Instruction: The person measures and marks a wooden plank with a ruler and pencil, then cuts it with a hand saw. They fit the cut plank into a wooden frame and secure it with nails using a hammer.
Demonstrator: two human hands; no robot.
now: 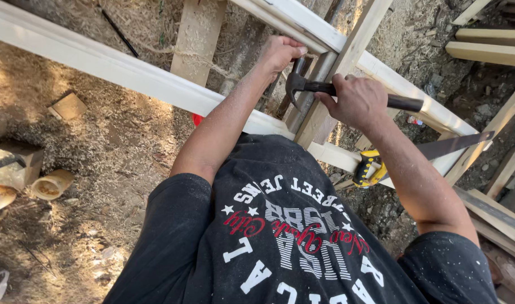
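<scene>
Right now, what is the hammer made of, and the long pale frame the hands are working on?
The hammer, held in the right hand, looks like dark metal at the head, dull grey; its handle is dark, material unclear. The frame looks like bare, unpainted wood: pale, square-cut, with sawdust on the ground around it. The left hand rests on the frame near the hammer head.

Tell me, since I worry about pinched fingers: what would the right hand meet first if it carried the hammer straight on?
Probably the left hand gripping the pale wooden frame; the right hand aims the dark claw hammer there, though depth is unclear.
</scene>
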